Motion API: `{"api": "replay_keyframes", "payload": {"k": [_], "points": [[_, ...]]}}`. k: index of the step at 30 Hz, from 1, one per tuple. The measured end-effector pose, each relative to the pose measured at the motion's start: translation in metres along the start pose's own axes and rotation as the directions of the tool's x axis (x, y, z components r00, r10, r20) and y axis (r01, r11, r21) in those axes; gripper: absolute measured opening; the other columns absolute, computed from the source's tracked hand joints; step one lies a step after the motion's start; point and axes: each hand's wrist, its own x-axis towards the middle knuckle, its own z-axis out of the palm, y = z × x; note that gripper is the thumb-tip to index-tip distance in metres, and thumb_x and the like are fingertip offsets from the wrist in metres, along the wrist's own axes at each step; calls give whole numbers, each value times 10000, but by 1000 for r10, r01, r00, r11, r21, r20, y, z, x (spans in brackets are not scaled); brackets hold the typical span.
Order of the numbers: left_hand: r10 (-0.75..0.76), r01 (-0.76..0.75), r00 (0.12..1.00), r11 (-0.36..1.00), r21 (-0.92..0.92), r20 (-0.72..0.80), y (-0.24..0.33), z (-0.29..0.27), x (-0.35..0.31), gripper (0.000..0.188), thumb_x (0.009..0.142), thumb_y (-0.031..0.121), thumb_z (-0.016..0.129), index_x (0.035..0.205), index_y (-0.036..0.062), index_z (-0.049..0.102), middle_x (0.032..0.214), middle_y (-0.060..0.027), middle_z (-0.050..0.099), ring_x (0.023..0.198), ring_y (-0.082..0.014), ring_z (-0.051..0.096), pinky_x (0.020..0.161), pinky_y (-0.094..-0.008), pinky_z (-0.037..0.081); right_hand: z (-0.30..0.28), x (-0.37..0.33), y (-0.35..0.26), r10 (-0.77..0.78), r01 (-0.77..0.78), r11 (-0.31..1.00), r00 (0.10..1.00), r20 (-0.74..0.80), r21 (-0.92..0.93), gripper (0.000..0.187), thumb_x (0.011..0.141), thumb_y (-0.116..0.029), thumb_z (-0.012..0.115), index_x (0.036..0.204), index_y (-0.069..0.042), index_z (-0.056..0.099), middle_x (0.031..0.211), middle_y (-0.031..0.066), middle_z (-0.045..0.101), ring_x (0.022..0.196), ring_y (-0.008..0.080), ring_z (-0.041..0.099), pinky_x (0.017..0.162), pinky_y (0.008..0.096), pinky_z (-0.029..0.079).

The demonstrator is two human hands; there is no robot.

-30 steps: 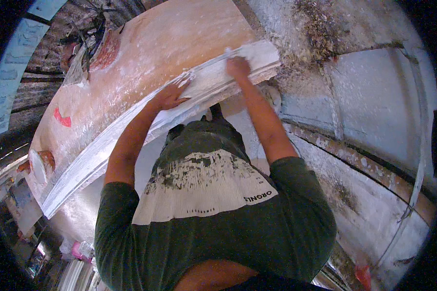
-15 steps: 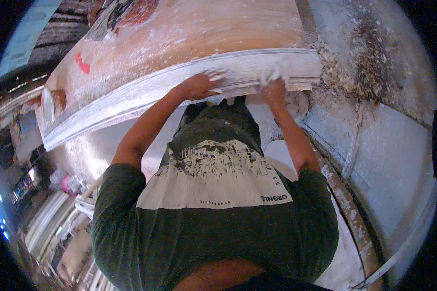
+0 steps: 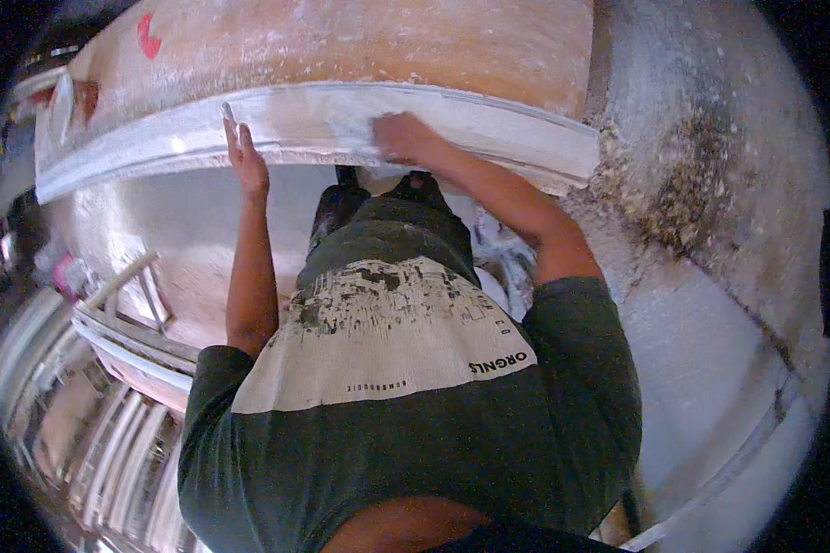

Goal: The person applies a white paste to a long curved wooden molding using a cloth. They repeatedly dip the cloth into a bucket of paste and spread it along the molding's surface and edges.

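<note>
A long white moulding strip [image 3: 295,115], with lengthwise ridges and a wet-looking surface, lies across the near edge of the table. My left hand [image 3: 246,158] is at the strip's near edge, left of the middle, with whitened fingers stretched out and nothing seen in them. Over the middle of the strip is my right hand [image 3: 404,138], its fingers curled. A pale smear shows beside those fingers; motion blur hides what they hold, if anything.
The orange-brown tabletop [image 3: 415,41] is spattered white, with a red mark [image 3: 148,37] at far left. Brown debris [image 3: 696,184] clings to the pale surface on the right. Several long white strips [image 3: 120,461] lie at lower left, near a wooden frame [image 3: 134,346].
My left hand has moved left along the strip, turning edge-on. My right hand has swept left from the strip's right end to its middle. The whole view has shifted slightly.
</note>
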Motion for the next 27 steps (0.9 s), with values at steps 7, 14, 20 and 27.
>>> {"api": "replay_keyframes", "payload": {"k": [7, 14, 20, 27], "points": [[-110, 115, 991, 990, 78, -74, -13, -19, -58, 590, 973, 306, 408, 1421, -36, 232, 1483, -202, 235, 1387, -283, 186, 1119, -386, 144, 0, -181, 89, -29, 50, 997, 957, 289, -66, 289, 832, -236, 473, 956, -8, 600, 933, 197, 637, 870, 336, 631, 673, 475, 509], [-157, 157, 988, 988, 4, -5, 4, -4, -60, 560, 974, 233, 420, 1425, -33, 221, 1489, -196, 220, 1390, -271, 171, 1120, -364, 145, -19, -95, 68, -130, 176, 967, 961, 242, -182, 342, 736, -246, 557, 974, -3, 596, 1012, 164, 628, 945, 318, 611, 746, 427, 505], [-27, 13, 993, 992, 127, 113, 9, 9, -34, 556, 954, 208, 463, 1398, -63, 264, 1483, -217, 226, 1391, -277, 189, 1118, -347, 148, -38, -35, 20, -7, 9, 999, 999, 46, -43, 312, 765, -251, 550, 940, -4, 624, 1001, 194, 622, 910, 334, 615, 751, 467, 495], [209, -318, 900, 915, 249, 382, -32, -20, -11, 576, 889, 167, 561, 1400, 42, 328, 1462, -208, 280, 1360, -350, 255, 1100, -391, 217, 6, -153, 9, 547, -542, 834, 837, -24, 105, 440, 856, -348, 537, 1182, -52, 513, 1171, 230, 554, 1063, 378, 556, 868, 484, 459]]}}
